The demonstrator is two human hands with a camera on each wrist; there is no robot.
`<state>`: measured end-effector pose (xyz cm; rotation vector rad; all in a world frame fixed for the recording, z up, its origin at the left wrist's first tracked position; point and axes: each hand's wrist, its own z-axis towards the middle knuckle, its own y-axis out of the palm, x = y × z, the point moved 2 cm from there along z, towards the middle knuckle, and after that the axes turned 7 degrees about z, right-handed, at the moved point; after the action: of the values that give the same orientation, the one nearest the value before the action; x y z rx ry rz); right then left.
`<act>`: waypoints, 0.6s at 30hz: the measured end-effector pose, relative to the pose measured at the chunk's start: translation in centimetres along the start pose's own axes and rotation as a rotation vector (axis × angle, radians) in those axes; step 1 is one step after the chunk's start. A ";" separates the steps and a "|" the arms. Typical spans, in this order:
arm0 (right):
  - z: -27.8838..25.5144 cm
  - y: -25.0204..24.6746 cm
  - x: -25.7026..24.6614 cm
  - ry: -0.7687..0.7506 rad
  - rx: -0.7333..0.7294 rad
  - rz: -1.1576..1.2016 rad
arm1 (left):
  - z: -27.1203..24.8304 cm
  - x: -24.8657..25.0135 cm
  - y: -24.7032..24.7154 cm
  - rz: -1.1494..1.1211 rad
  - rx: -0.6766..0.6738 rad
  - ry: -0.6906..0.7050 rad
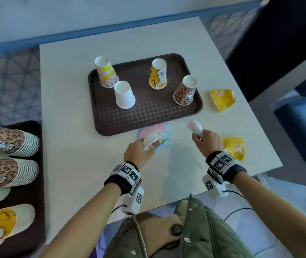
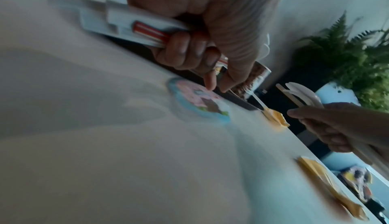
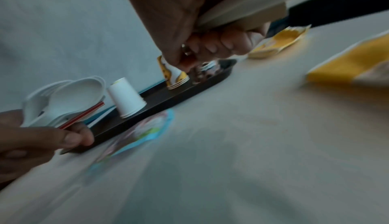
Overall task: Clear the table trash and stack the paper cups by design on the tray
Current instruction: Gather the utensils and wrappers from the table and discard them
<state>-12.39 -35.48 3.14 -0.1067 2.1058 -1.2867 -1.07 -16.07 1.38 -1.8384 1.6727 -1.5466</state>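
A brown tray (image 1: 148, 118) on the white table bears four upside-down cup stacks: pastel-patterned (image 1: 106, 73), plain white (image 1: 124, 95), yellow (image 1: 158, 74) and leopard-print (image 1: 185, 91). My left hand (image 1: 151, 146) grips a bundle of white plastic cutlery (image 1: 153, 138) and a red-striped straw (image 2: 150, 31), over a round blue-and-pink paper disc (image 1: 164, 134) lying flat just before the tray. Its index finger and thumb (image 2: 216, 88) point down at the disc (image 2: 197, 99). My right hand (image 1: 198, 135) grips white plastic spoons (image 1: 196, 126). Two flattened yellow cups (image 1: 223, 99) (image 1: 235, 148) lie at the right.
Left of the table, a second dark tray (image 1: 29, 192) carries lying cup stacks, leopard-print (image 1: 8, 142) and yellow (image 1: 1, 224). Dark furniture (image 1: 278, 43) stands past the table's right edge. A green plant (image 2: 347, 58) shows in the left wrist view.
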 end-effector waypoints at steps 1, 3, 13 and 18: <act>0.8 -1.3 1.5 0.013 0.005 -0.004 | 0.1 1.5 1.0 0.002 -0.011 0.018; 2.5 -4.2 4.5 0.055 0.018 0.000 | 0.4 4.9 3.2 0.000 -0.049 0.050; 11.4 -11.5 11.9 0.128 0.017 0.054 | 1.8 17.6 12.6 0.285 -0.242 0.237; 17.0 -11.9 12.3 0.094 -0.045 0.100 | 3.9 21.8 14.9 0.380 -0.294 0.212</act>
<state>-15.36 -59.34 1.78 0.0401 2.1914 -1.2069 -11.23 -40.78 0.45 -1.3894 2.2926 -1.4304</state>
